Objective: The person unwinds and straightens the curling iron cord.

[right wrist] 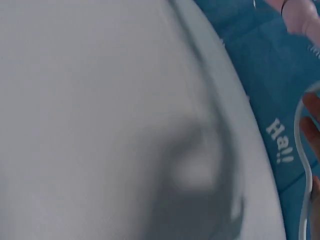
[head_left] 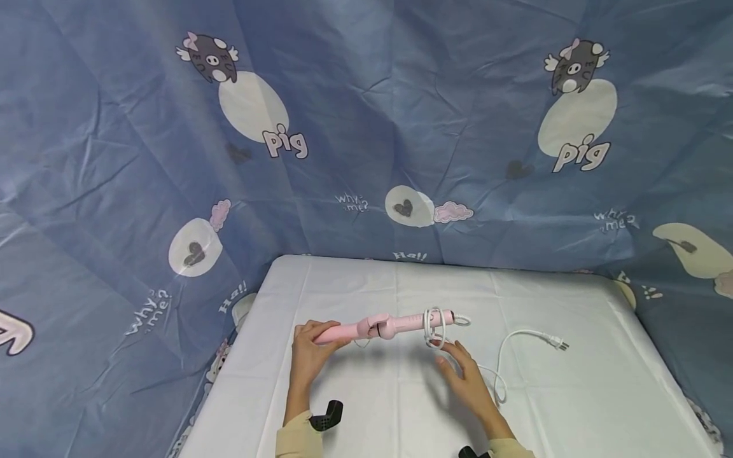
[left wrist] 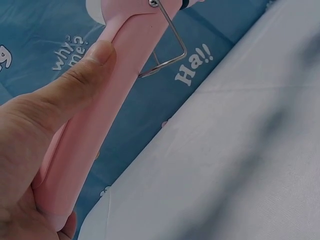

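Note:
A pink curling iron (head_left: 395,325) is held up level above the white table. My left hand (head_left: 312,346) grips its barrel end, the thumb lying along the pink barrel (left wrist: 100,135) in the left wrist view. From the iron sticks out a bent wire stand (left wrist: 175,57). Loops of white cord (head_left: 428,327) go round the handle at the right. Just below them is my right hand (head_left: 466,381), fingers at the loops, thumb apart from the fingers. In the right wrist view the cord (right wrist: 299,135) passes along the fingertips (right wrist: 311,131); only the hand's edge shows there.
The rest of the cord (head_left: 501,362) trails over the white table (head_left: 572,407) to a two-pin plug (head_left: 557,342) at the right. Blue printed fabric (head_left: 355,159) hangs behind and beside the table. Dark wrist cameras (head_left: 328,416) sit on both wrists.

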`<state>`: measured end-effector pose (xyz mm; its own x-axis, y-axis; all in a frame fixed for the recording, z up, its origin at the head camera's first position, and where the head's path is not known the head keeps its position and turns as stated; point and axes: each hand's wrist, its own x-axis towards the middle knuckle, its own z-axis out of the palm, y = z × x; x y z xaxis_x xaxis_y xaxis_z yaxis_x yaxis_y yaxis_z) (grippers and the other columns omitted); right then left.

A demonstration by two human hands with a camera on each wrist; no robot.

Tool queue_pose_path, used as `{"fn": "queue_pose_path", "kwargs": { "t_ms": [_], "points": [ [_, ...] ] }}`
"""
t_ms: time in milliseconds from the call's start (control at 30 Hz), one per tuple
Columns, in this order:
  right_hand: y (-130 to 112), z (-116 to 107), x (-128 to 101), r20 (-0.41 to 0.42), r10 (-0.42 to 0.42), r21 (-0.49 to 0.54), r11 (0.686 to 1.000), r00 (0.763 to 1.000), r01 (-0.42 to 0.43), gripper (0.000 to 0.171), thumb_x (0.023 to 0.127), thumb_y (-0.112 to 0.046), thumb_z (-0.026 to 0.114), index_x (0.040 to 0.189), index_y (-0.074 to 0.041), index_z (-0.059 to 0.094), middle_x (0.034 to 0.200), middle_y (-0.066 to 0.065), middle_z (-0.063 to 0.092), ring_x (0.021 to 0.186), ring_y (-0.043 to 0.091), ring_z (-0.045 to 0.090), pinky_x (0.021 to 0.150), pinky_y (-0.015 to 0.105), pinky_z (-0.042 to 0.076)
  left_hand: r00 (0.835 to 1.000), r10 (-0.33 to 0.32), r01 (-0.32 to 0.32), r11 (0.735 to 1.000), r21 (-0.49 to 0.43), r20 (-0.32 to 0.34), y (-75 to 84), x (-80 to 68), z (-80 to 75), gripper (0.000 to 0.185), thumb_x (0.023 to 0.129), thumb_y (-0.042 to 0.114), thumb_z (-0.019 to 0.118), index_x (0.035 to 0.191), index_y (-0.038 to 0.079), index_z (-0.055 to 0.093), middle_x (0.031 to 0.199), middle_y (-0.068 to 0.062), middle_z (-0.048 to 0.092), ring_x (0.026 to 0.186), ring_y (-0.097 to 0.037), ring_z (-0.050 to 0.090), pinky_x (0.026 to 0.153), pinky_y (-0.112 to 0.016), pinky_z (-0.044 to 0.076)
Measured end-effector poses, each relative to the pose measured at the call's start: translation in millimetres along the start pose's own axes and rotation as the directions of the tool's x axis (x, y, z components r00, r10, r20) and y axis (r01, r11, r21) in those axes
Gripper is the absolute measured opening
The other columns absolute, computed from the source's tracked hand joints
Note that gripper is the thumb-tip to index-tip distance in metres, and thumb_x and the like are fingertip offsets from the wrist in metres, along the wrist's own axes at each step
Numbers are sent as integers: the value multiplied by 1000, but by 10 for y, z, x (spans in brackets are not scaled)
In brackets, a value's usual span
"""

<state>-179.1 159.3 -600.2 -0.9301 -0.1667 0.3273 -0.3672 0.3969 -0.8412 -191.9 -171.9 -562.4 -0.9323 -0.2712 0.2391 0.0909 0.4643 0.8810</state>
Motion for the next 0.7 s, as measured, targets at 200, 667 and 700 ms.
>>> {"fn": "queue_pose_path", "kwargs": {
  "t_ms": [200, 667, 700],
  "points": [
    [-124, 24, -34, -36, -148, 69, 986, 988, 150, 26, 95, -4, 51, 118, -12, 60, 123, 5, 57, 120, 13, 51, 98, 20, 39, 1000, 10, -10, 1000, 9, 3, 9, 0, 33, 38, 58, 38, 89, 92, 28, 75, 85, 8, 62, 88, -7, 40, 81, -32, 32],
    [-399, 23, -123, -64, -109, 9, 994, 992, 110, 26, 97, -2, 45, 86, -17, 63, 79, -5, 67, 80, 11, 59, 74, 24, 43, 999, 31, -30, 996, 89, -14, 23, -18, 64, 40, 58, 41, 88, 92, 27, 75, 86, 8, 62, 90, -6, 40, 84, -37, 24],
    [-460, 4, -123, -53, -116, 23, 993, 992, 117, 25, 97, 0, 45, 84, -14, 62, 75, -3, 66, 77, 11, 58, 72, 23, 43, 999, 33, -31, 996, 89, -13, 20, -20, 65, 40, 58, 41, 88, 93, 27, 75, 86, 8, 62, 90, -6, 40, 84, -37, 24]
  ]
}}
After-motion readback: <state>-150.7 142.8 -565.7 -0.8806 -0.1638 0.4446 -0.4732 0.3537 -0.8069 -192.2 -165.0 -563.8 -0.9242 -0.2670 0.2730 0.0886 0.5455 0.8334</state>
